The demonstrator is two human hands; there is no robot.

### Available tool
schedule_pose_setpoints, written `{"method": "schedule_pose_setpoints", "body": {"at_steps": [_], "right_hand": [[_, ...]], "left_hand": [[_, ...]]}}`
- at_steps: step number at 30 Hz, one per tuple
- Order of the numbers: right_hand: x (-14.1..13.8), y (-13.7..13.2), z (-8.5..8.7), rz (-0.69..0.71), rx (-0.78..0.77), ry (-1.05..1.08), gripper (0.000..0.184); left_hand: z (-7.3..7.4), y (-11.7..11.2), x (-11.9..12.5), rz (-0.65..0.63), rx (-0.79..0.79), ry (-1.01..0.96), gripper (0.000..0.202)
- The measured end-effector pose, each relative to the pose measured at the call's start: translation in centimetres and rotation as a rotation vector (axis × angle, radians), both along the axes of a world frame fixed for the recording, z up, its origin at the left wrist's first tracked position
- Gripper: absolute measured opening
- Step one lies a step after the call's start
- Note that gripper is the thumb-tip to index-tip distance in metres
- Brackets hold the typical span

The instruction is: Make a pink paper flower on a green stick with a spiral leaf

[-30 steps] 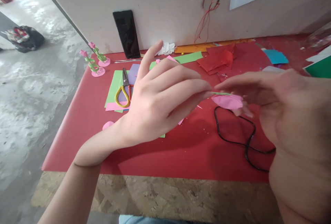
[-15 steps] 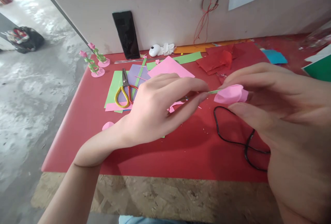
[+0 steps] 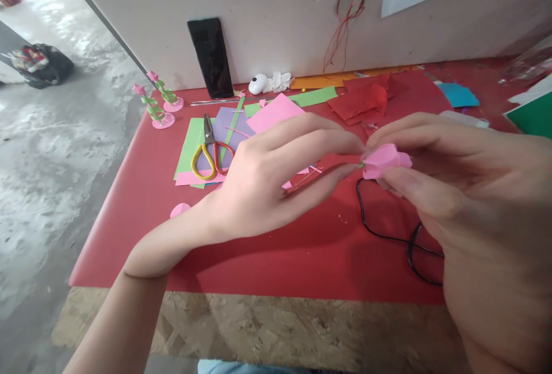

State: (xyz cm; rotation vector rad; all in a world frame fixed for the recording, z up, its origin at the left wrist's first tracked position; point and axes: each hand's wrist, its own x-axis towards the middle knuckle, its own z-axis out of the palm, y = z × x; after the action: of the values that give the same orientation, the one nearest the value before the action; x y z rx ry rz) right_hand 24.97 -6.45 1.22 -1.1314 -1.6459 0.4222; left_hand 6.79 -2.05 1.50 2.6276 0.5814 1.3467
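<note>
Between my two hands, above the red table covering, is a pink paper flower point(image 3: 386, 161) with a bit of green stem point(image 3: 361, 165) at its left end. My right hand point(image 3: 457, 172) is closed round the flower, thumb in front and fingers behind. The thumb and fingertips of my left hand point(image 3: 284, 172) pinch the stem close to the flower's base, hiding most of it. Left of that hand, scissors point(image 3: 209, 144) with one yellow and one red handle lie on green, purple and pink paper sheets point(image 3: 276, 112).
Two finished pink paper flowers point(image 3: 153, 98) stand on round bases at the table's back left corner. A black phone point(image 3: 211, 57) leans on the wall. A looped black cord point(image 3: 388, 236) lies below my right hand. Crumpled red paper point(image 3: 362, 103) lies behind.
My left fingertips have slid right along the stem, up to the flower's base. The flower has turned slightly in my right hand, and less green stem shows.
</note>
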Motion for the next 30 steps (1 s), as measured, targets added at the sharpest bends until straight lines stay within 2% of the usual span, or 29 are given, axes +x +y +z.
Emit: {"method": "schedule_pose_setpoints", "body": {"at_steps": [5, 9, 12, 15, 19, 24, 26, 30], "right_hand": [[0.1, 0.4, 0.0, 0.061, -0.066, -0.015, 0.015], [0.5, 0.4, 0.3, 0.108, -0.166, -0.102, 0.011], [0.7, 0.4, 0.5, 0.136, -0.253, -0.147, 0.011], [0.7, 0.6, 0.4, 0.153, -0.256, -0.208, 0.011], [0.8, 0.7, 0.3, 0.183, -0.233, -0.277, 0.010], [1.2, 0.5, 0.8, 0.218, -0.182, -0.347, 0.012], [1.6, 0.4, 1.2, 0.199, -0.115, -0.384, 0.017], [2.9, 0.0, 1.5, 0.099, 0.138, -0.579, 0.024]], "left_hand": [[-0.4, 0.8, 0.1, 0.036, 0.240, 0.084, 0.008], [-0.6, 1.2, -0.1, 0.070, 0.305, 0.208, 0.015], [-0.5, 1.3, -0.5, 0.048, 0.393, 0.343, 0.018], [-0.3, 1.5, -0.7, 0.004, 0.433, 0.435, 0.019], [-0.3, 1.6, -0.8, -0.049, 0.433, 0.441, 0.019], [-0.4, 1.9, -0.8, -0.111, 0.456, 0.356, 0.019], [-0.4, 1.9, -0.7, -0.108, 0.444, 0.314, 0.019], [-0.3, 1.7, -0.7, -0.070, 0.373, 0.244, 0.018]]}}
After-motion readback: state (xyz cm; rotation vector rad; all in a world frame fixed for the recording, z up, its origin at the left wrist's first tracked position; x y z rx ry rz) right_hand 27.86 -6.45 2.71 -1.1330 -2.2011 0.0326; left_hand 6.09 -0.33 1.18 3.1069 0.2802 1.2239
